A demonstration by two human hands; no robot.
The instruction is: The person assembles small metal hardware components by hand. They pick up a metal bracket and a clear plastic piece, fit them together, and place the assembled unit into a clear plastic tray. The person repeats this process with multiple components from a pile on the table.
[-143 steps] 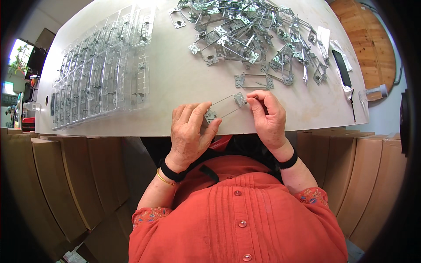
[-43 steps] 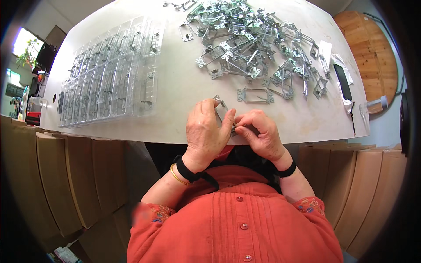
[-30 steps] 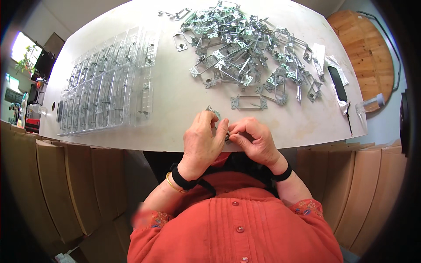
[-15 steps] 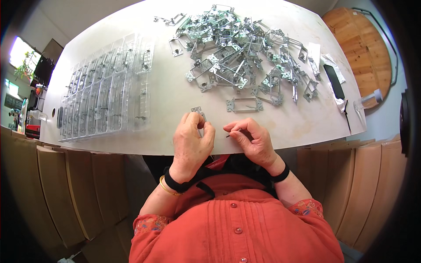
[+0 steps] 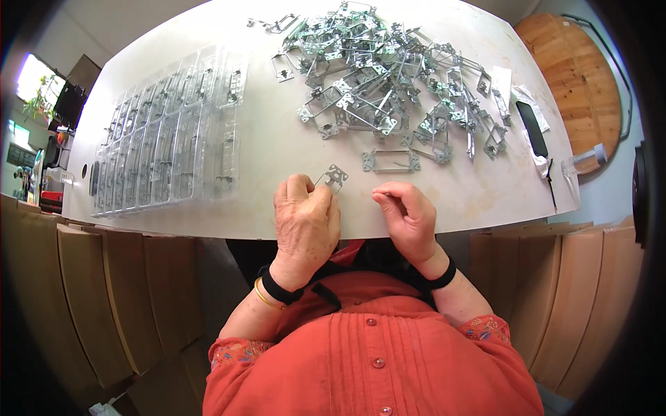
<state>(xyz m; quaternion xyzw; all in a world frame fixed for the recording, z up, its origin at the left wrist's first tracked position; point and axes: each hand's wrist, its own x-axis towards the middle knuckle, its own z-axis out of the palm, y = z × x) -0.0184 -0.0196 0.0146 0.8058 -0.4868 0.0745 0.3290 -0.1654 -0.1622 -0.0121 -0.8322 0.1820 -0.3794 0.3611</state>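
Note:
My left hand (image 5: pixel 305 222) is closed on a small metal frame (image 5: pixel 337 175). The frame's flat end plate with holes sticks out past the fingers, and the palm covers the rest. To its right, my right hand (image 5: pixel 411 218) is closed in a pinch over the table's near edge, apart from the frame. Whatever its fingertips may hold is hidden. Just beyond my right hand, a single metal frame (image 5: pixel 391 161) lies flat on the white table (image 5: pixel 277 132). Farther back is a tangled heap of similar metal frames (image 5: pixel 374 76).
On the left lie clear plastic trays (image 5: pixel 166 139) with metal frames in their slots. A dark phone (image 5: pixel 532 130) rests on white paper at the right, near a clear cup (image 5: pixel 584 159) lying on its side. Cardboard boxes (image 5: pixel 87 298) stand below both ends of the table.
The metal frame in my left hand has tilted, and more of its end plate shows to the right. My right hand has shifted slightly right; the thin dark piece at its fingertips no longer shows.

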